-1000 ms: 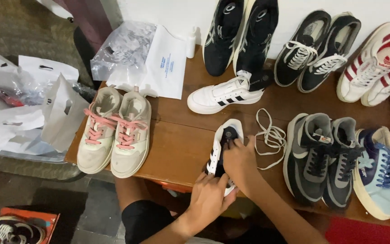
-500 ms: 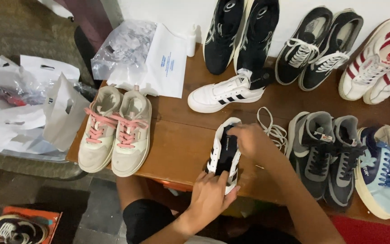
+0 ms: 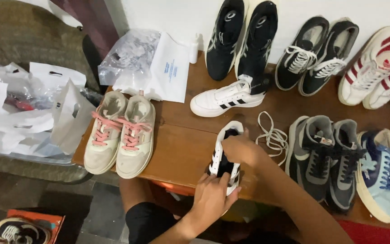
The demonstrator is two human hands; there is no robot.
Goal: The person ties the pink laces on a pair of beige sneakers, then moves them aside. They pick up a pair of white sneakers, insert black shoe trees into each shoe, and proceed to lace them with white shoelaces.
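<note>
- At the near edge of the wooden desk [image 3: 181, 149] lies a white shoe with black stripes [image 3: 224, 156], toe pointing away from the person, heel over the desk's front edge; both hands are on it
- The left hand [image 3: 213, 199] cups the heel end from below, fingers curled round the shoe's sides
- The right hand [image 3: 240, 148] rests on top of the shoe near its opening, fingers bent and closed on the upper; what they pinch cannot be told
- Just right of the shoe a loose white lace [image 3: 271, 133] lies in loops on the desk, touching nothing the hands hold
- Its white mate [image 3: 229, 97] sits farther back, on its side against a pair of black shoes [image 3: 242, 38] leaning on the wall
- Left of the held shoe, well apart, stands a cream pair with pink laces [image 3: 120, 131]; behind them a white paper bag [image 3: 170, 68] and a clear plastic bag [image 3: 129, 54]
- To the right stand a grey pair [image 3: 326, 158] and a light blue pair [image 3: 387, 171]; behind those a black pair with white laces [image 3: 317, 52] and a white pair with red stripes [image 3: 380, 68]
</note>
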